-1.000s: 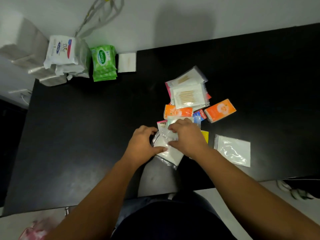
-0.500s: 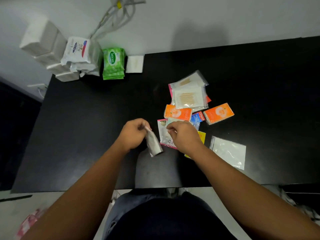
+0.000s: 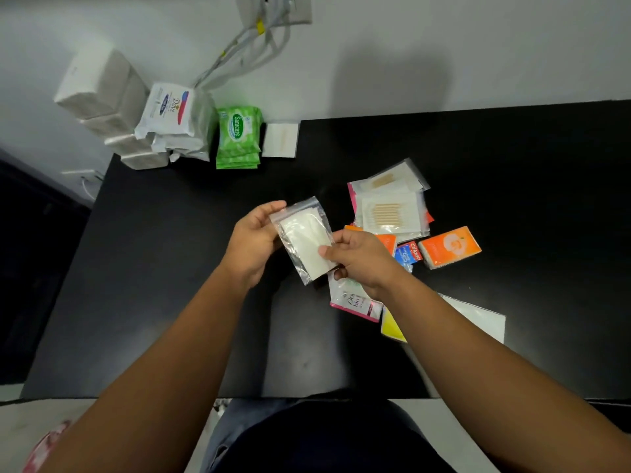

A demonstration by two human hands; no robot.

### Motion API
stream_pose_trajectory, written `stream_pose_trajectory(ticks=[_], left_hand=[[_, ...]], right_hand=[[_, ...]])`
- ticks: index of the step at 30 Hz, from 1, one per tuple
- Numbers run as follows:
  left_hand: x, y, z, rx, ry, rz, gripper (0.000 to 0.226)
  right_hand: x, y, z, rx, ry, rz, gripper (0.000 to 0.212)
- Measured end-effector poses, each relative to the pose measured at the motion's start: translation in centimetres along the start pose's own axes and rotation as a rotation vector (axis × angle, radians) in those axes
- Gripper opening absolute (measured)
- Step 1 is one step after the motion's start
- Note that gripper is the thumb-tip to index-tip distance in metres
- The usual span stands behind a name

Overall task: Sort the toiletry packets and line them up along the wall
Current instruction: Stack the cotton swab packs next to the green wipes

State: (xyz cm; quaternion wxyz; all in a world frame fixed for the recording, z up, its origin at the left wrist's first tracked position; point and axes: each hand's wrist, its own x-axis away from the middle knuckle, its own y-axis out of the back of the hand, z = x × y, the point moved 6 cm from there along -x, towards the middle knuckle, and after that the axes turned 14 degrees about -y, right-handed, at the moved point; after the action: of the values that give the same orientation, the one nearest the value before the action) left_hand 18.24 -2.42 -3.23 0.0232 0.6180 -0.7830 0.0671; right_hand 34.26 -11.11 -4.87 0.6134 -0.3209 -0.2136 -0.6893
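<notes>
A clear zip bag with a white pad inside (image 3: 305,238) is held above the black table (image 3: 153,268). My left hand (image 3: 254,238) grips its left edge and my right hand (image 3: 358,256) pinches its right side. To the right lies a loose pile: clear bags of cotton swabs (image 3: 391,213), an orange tissue pack (image 3: 449,247), a small Colgate packet (image 3: 409,254), a pink-edged Dove sachet (image 3: 355,298), a yellow packet (image 3: 391,327) and a flat white bag (image 3: 481,319). Along the wall stand white packs (image 3: 102,93), Dove packs (image 3: 170,110), green Sanicare packs (image 3: 237,136) and a white square bag (image 3: 280,139).
White cables (image 3: 246,46) hang from a wall plate above the lined-up packs. The table's near edge runs just in front of my body, and its left edge drops to a dark floor area.
The zip bag came off the pile in my left hand, hung edge-on, and is now turned flat and raised, with my right hand back on it. The camera has tilted up.
</notes>
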Motion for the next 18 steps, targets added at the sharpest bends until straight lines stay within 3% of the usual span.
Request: stream_pose_trajectory(ticks=[2,5,7,12,15,18], left_hand=[[-0.5,0.8,0.0,-0.032,0.038,-0.047,0.017],[-1.3,1.6,0.1,-0.076,0.042,-0.007,0.032],[-2.2,2.0,0.2,-0.163,-0.015,0.026,0.028],[-5.0,3.4,0.5,-0.45,-0.204,-0.012,0.046],[-7.4,4.0,-0.3,-0.55,-0.295,-0.073,0.041],[-10.8,3.9,-1.2,-0.819,-0.454,-0.012,0.022]], right_hand=[[-0.9,-0.2,0.5,-0.067,0.007,-0.028,0.012],[-2.5,-0.8,1.3,-0.165,0.027,-0.08,0.012],[-3.7,-1.5,2.1,-0.236,0.038,-0.116,0.013],[-7.5,-3.4,4.2,-0.338,0.08,-0.188,0.007],[-10.0,-4.2,5.5,-0.311,0.092,-0.239,0.011],[-12.5,-4.0,7.6,-0.134,0.141,-0.365,0.01]])
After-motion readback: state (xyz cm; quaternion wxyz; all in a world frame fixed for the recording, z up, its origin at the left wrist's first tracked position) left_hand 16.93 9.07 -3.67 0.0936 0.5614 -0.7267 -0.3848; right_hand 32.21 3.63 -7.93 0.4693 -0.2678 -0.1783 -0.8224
